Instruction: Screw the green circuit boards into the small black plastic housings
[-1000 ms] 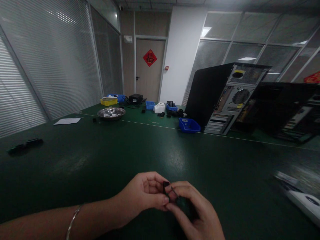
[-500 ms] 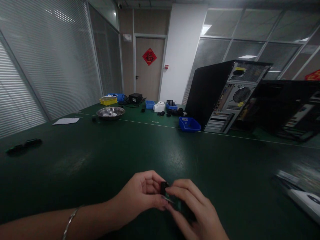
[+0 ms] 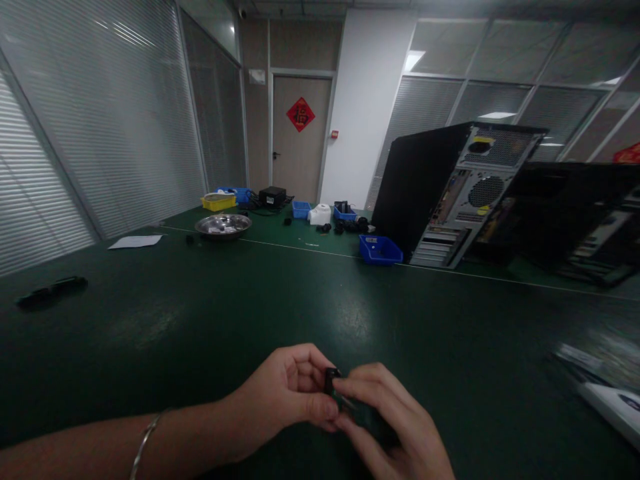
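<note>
Near the bottom centre, my left hand is closed on a small black part, its fingers curled and its thumb in front. My right hand meets it from the right, with index fingertip and thumb pressed at the same small part. A thin, light-coloured sliver shows between the fingertips, too small to identify. The fingers hide most of what is held. Both hands are above the dark green table.
A blue bin stands by a black computer tower. Further left are a metal bowl, a white paper and dark parts. A white object in clear wrapping lies at the right edge.
The left thumb has shifted slightly right over the small part. Both hands stay together around it; the whole view has moved very slightly.
</note>
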Demonstrator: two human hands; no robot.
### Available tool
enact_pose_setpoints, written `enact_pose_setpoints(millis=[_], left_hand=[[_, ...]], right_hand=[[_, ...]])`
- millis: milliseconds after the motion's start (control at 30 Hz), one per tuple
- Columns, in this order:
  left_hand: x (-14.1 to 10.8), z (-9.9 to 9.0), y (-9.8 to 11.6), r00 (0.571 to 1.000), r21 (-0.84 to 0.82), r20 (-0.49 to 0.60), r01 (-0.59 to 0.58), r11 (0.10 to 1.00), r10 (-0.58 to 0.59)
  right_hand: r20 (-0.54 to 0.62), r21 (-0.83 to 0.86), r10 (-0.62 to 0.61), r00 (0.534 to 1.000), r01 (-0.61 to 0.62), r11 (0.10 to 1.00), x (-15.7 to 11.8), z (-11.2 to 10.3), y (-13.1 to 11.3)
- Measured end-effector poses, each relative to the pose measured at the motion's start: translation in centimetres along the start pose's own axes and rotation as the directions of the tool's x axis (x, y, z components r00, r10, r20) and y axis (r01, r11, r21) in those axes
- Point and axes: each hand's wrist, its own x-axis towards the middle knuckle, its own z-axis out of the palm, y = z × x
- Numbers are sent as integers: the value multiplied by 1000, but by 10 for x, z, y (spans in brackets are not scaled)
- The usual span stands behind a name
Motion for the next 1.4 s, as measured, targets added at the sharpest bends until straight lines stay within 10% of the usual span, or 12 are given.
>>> enact_pose_setpoints(millis=[267,400,467,600,800,967,1233,1400], left_hand=[[0,-1,-2,996,69,40,-76,995,74],[7,-21,26,970,201,-141,-167,965,198],[13,-45,49,878,233,-369,-230,945,305],[20,-101,85,557,239,-696,-415,878,453],[21,-141,89,419,250,-804,-406,879,422],[21,-132,88,478,259,-765,-384,886,430],[13,-65,51,892,244,-413,-86,966,184],[5,-37,33,969,348,-228,-9,937,93]], right_hand=[[43,-18,32,999,-31,999,-2,2,3],[4,-26,39,999,-39,999,-1,-6,0],[-15,-34,48,999,-49,998,-2,-10,0],[-6,-8,107,994,-107,994,-4,-13,3],[-46,12,111,993,-110,994,-2,-13,3],[-51,24,135,989,-134,991,0,-14,2],[-18,10,314,949,-314,949,1,-11,10],[56,-5,411,910,-411,912,3,-11,12]])
